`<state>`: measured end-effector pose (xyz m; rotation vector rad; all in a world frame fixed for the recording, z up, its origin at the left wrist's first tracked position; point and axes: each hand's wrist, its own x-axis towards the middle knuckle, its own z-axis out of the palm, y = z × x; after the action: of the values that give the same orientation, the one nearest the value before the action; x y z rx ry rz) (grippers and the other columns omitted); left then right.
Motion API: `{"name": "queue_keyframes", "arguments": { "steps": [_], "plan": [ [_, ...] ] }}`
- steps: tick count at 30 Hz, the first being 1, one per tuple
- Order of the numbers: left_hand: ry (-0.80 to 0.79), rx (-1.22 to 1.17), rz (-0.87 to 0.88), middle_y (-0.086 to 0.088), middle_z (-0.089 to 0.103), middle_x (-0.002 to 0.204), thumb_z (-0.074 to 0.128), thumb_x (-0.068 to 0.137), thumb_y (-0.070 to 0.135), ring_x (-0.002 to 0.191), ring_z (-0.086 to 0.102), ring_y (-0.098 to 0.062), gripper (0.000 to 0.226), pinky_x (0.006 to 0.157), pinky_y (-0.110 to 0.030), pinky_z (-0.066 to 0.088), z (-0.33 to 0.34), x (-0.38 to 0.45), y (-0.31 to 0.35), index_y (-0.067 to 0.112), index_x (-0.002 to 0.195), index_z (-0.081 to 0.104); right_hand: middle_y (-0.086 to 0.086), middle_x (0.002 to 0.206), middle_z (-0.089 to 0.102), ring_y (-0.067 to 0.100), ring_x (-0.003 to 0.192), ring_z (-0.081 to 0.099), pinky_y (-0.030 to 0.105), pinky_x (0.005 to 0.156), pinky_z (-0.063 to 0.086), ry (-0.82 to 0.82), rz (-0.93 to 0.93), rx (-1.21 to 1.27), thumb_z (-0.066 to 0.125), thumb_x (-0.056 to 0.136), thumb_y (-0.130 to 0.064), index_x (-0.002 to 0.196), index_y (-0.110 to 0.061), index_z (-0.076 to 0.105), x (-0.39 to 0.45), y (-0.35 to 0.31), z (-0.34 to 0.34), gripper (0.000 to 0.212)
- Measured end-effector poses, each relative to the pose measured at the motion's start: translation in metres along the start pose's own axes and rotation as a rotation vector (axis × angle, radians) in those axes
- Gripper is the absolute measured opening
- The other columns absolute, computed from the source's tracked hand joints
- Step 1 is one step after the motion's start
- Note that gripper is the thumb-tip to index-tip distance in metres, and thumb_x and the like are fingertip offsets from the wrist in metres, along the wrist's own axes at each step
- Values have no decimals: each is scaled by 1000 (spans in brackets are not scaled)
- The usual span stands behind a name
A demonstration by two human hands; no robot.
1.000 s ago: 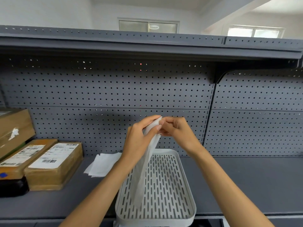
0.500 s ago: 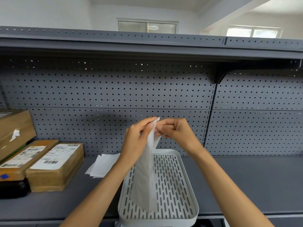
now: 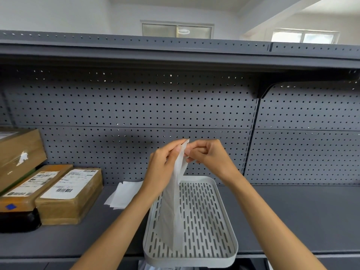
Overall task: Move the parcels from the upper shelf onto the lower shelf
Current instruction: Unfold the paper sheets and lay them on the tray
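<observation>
Both hands are up at center frame, pinching the top edge of a thin white bag [image 3: 176, 201]. Left hand [image 3: 163, 170] has thumb and fingers closed on the bag's left side near the top. Right hand [image 3: 209, 156] is curled, fingertips closed on the same top edge from the right. The two hands are nearly touching at the pinch point. The bag hangs straight down, limp and mostly flat; its lower end reaches the white slotted tray [image 3: 218, 227], though I can't tell if it rests on the tray floor or just hangs in front of it.

The tray sits on the grey shelf [image 3: 302, 215], near edge overhanging the shelf front a bit. Rounded corners, long slots in rows, low rim.

Parcels are all on this same shelf, far left. Three brown boxes are visible: a labelled parcel [image 3: 70, 195] lying flat with a barcode label on top; a second labelled parcel [image 3: 29, 188] just left of it, touching or nearly so, with a blue sticker at its near corner; and a tilted parcel [image 3: 19, 154] leaning above those at the left edge, with a torn white patch on its face. A black item [image 3: 17, 221] sits under the near end of the second parcel, cut off by the frame.

Loose white sheets [image 3: 124, 193] lie flat on the shelf between the parcels and the tray, just behind the left forearm.

The shelf above [image 3: 175, 53] shows only its front edge and underside. Grey pegboard [image 3: 136, 106] backs the whole bay.
</observation>
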<state>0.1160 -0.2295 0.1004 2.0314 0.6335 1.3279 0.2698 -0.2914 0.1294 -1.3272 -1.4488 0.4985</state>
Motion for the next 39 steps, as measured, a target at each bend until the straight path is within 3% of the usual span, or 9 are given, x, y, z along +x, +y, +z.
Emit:
{"name": "queue_keyframes", "arguments": {
  "steps": [10,14,17,20,22,25,28,36,39],
  "plan": [
    [25,-61,-10,13,73,121,47,108,23,114,66,-2,30,98,-25,51,-1,3,-5,23,128,69,15,89,77,13,74,72,14,65,50,-42,40,-115,59,97,-8,84,-8,70,-7,0,-8,17],
    [47,-101,-12,16,73,121,48,107,21,117,66,-3,28,104,-33,51,-3,5,-1,27,123,71,-4,80,75,18,81,72,43,88,58,-222,228,-727,57,90,-16,85,-15,71,-9,11,-18,15],
    [41,-116,11,19,73,121,49,107,21,119,64,1,28,106,-26,48,-6,7,6,27,121,71,-7,85,75,16,84,70,38,96,54,-447,487,-1056,56,92,-8,107,-12,70,-16,8,-28,20],
    [10,-117,27,14,73,122,48,107,21,120,64,-1,28,105,-22,47,-8,11,10,22,124,71,4,108,69,26,89,63,32,79,45,-321,453,-1225,47,93,-4,112,-11,60,-20,1,-37,24],
    [-14,-121,23,14,73,123,49,107,21,118,65,-2,28,102,-21,47,-8,12,11,23,126,69,6,111,64,28,88,58,34,77,45,-142,298,-1100,40,101,-9,122,-16,53,-18,-6,-42,26],
    [-47,-109,23,23,68,123,51,106,17,100,66,5,29,90,-12,46,-4,12,14,28,130,63,-9,125,67,15,110,63,41,97,51,-76,75,-590,51,102,-37,136,-27,54,-16,-21,-38,35],
    [-92,-128,-18,21,72,116,54,104,21,99,71,0,34,91,-15,52,2,10,17,31,137,55,-20,107,72,0,106,65,42,95,54,-89,-74,-476,67,88,-49,112,-36,68,-12,-25,-28,27],
    [-116,-124,-57,13,74,111,58,101,31,102,72,-4,40,92,-25,54,1,6,22,37,140,51,-6,78,73,7,72,67,34,74,58,63,-168,-437,65,95,-16,90,-17,72,-11,-21,-24,9],
    [-302,-134,-119,15,68,121,73,88,39,113,65,-1,75,95,-24,50,2,-6,24,53,148,30,-2,64,64,17,58,55,35,58,48,125,-141,-423,57,96,-10,84,-17,66,-13,-21,-26,16]
  ]
}}
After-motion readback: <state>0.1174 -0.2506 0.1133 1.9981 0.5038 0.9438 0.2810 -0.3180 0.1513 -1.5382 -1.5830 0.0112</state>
